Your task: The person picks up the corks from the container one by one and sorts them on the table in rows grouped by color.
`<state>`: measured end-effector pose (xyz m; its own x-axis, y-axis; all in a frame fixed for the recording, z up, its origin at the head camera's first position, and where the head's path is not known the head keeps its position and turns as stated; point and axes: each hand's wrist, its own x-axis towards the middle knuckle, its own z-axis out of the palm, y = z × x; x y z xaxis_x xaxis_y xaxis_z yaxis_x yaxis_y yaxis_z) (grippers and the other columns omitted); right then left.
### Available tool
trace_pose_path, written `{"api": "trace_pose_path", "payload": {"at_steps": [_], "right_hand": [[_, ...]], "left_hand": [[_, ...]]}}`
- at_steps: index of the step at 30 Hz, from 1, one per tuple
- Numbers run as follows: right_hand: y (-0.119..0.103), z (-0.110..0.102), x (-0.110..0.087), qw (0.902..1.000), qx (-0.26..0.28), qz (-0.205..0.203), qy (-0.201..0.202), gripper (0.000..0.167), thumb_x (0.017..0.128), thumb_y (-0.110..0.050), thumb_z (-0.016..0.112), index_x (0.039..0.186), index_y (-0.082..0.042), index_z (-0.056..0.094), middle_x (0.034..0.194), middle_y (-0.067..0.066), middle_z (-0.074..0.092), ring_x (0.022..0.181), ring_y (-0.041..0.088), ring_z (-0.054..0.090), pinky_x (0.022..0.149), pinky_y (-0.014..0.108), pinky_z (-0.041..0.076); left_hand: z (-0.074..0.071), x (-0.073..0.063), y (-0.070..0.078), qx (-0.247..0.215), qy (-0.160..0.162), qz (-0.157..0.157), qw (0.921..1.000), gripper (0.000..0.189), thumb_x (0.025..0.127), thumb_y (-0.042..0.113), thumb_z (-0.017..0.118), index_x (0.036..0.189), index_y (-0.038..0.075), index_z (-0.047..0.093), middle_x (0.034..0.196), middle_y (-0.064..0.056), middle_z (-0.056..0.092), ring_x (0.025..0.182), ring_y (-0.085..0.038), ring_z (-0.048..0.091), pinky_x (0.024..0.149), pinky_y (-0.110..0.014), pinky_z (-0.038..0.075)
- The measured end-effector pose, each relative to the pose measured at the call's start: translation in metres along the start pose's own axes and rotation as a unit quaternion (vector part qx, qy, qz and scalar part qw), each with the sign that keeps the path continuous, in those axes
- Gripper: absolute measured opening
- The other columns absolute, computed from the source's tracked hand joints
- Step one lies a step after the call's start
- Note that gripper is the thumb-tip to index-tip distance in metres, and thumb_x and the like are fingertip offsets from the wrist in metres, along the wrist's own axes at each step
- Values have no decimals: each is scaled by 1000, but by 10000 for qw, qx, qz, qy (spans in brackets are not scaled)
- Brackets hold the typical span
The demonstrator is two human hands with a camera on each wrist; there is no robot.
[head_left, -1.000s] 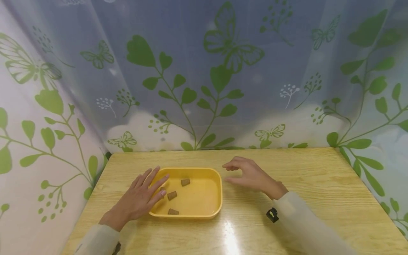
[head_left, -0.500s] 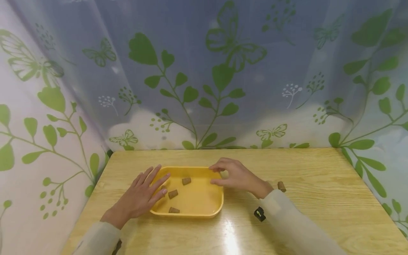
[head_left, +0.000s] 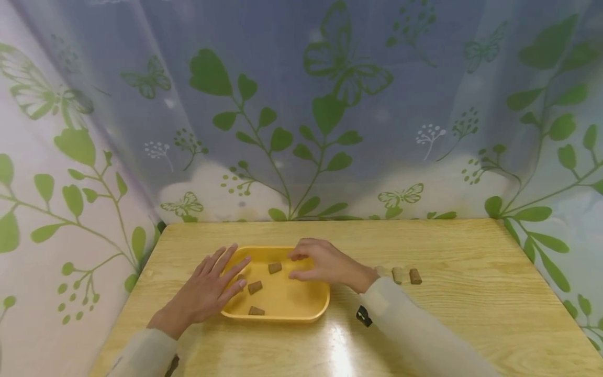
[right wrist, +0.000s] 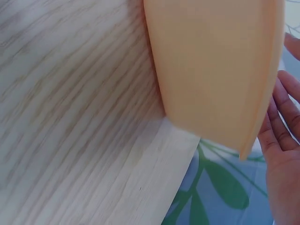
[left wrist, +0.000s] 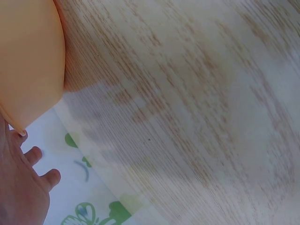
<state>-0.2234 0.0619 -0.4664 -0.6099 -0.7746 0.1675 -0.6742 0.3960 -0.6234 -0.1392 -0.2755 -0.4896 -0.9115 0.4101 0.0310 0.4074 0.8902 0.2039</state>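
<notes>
1. A person's left hand (head_left: 207, 290) lies spread across the left rim of a yellow tray (head_left: 293, 299), fingers apart and pinching nothing, probably there to steady it; how firmly it presses, if at all, the pictures do not tell

2. Opposite, the right hand (head_left: 322, 263) arches over the tray's right end, thumb parted from curved fingers with nothing seen between them, a shape that would suit taking up something small

3. On the tray's floor lie short brown, cork-like pieces: a far piece (head_left: 275, 268), a middle piece (head_left: 255, 287), a near piece (head_left: 256, 311) close to the front wall, and a fourth piece (head_left: 241, 277) partly covered by the left fingers; their uneven spread looks unarranged, and the low walls would keep them together

4. To the tray's right on the wooden table (head_left: 480, 314), a brown piece (head_left: 415, 276) lies just beside a paler piece (head_left: 398, 275), with another pale piece (head_left: 379, 270) partly behind the right wrist; the side-by-side placing looks deliberate

5. From both wrists, the tray's outer wall fills much of the view and hides its contents; the left fingertips show beside the rim, the right hand beyond it, its contact with anything inside impossible to tell
</notes>
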Motion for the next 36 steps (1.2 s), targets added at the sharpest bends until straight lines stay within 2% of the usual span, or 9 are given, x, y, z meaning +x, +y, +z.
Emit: {"api": "trace_pose_path", "payload": {"at_steps": [5, 11, 16, 25, 31, 36], "right_hand": [[-8, 6, 10, 9997, 49, -42, -222, 44, 101, -34, 81, 133, -4, 77, 120, 12, 75, 112, 30, 71, 101, 47, 60], [-14, 10, 22, 9989, -90, -176, -436, 38, 102, -32, 81, 131, -7, 78, 116, 10, 75, 109, 29, 71, 97, 38, 60], [-15, 16, 30, 9974, -57, -284, -664, 35, 102, -30, 81, 128, -6, 78, 120, 9, 76, 112, 29, 72, 102, 41, 61], [-25, 22, 44, 9934, -457, -358, -989, 40, 102, -31, 81, 132, -5, 77, 124, 8, 76, 113, 24, 73, 100, 28, 59], [-29, 23, 56, 9935, -211, -300, -1082, 35, 102, -26, 81, 130, -4, 78, 125, 7, 77, 110, 25, 74, 96, 25, 59], [-26, 28, 64, 9931, 109, -181, -1150, 36, 101, -28, 81, 129, -5, 78, 124, 8, 78, 105, 17, 72, 93, 22, 57]], "left_hand": [[0, 0, 0, 48, -14, -4, 10000, 60, 117, 52, 42, 172, 29, 38, 183, -15, 20, 166, -48, 23, 128, -76, 24], [0, 0, 0, 35, -32, -23, 10000, 60, 117, 52, 42, 172, 30, 36, 182, -16, 21, 166, -48, 23, 128, -77, 24], [0, 0, -1, 45, -45, -34, 10000, 60, 117, 53, 42, 172, 30, 37, 183, -15, 19, 166, -48, 22, 127, -77, 24], [-1, 0, 0, 48, 33, -2, 10000, 59, 117, 51, 44, 171, 28, 40, 182, -15, 21, 165, -48, 24, 126, -77, 26], [-1, 0, 0, 67, 39, 44, 10000, 59, 117, 50, 44, 171, 27, 41, 183, -16, 20, 166, -48, 24, 127, -76, 25], [-1, 0, -1, 83, 18, 49, 10000, 59, 117, 52, 44, 171, 28, 40, 182, -16, 20, 165, -48, 24, 127, -76, 25]]}}
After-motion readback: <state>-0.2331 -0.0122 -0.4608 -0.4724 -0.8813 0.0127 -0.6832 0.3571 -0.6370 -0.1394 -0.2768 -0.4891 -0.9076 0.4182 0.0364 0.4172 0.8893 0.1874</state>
